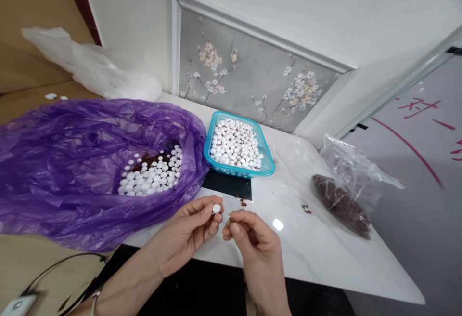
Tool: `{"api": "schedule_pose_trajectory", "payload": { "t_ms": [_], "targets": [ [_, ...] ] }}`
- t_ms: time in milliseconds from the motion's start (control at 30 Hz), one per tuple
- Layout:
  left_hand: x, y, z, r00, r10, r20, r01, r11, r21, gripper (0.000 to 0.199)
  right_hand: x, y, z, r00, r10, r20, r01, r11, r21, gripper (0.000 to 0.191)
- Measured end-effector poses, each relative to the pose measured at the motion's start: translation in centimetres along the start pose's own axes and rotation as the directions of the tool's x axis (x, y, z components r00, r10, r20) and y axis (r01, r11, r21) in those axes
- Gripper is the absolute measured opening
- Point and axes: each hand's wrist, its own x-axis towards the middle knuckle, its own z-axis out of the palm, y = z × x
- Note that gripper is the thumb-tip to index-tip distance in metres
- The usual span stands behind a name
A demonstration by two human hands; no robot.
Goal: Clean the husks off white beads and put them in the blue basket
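While pinching a white ball [216, 208] in left fingers [200, 204], with right fingers [246, 216] pressed together — cannot tell if holding anything — could drop it on the bench [306, 246] by squeezing off-centre.

Left hand [193, 224] and right hand [257, 239] near each other, both pinched.

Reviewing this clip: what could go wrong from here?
The small white ball is pinched in the left hand, so it could slip and roll across the glossy table. Small reddish pieces lie loose near the right hand, which might brush them away. The purple bag is open; a bump could spill its white balls.
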Motion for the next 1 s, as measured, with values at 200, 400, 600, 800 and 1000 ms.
{"api": "schedule_pose_trajectory", "payload": {
  "t_ms": [200,400,600,800,1000],
  "targets": [
    [0.3,-0.2,-0.3,1.0,0.013,0.01,-0.013,1.0,0.012,0.024,0.0,-0.1,0.6,0.999,0.052,-0.013,-0.051,0.996,0.073,0.008],
    [0.2,-0.2,-0.4,0.983,0.038,0.179,-0.055,0.994,0.091,0.006,0.3,-0.6,1.5,1.0,0.02,-0.018,-0.019,0.997,0.072,0.008],
    [0.2,-0.2,-0.4,0.984,0.048,0.174,-0.068,0.992,0.107,0.004,0.2,-0.9,1.9,0.998,-0.051,-0.025,0.051,0.999,-0.001,0.011],
    [0.0,-0.2,-0.2,0.987,0.068,0.148,-0.091,0.984,0.151,0.004,0.3,-0.8,1.9,0.997,-0.074,-0.02,0.073,0.996,-0.046,0.013],
    [-0.1,-0.2,-0.1,0.988,0.066,0.139,-0.091,0.979,0.182,0.004,0.2,-0.5,1.9,0.998,-0.061,-0.016,0.06,0.997,-0.049,0.014]
  ]
}}
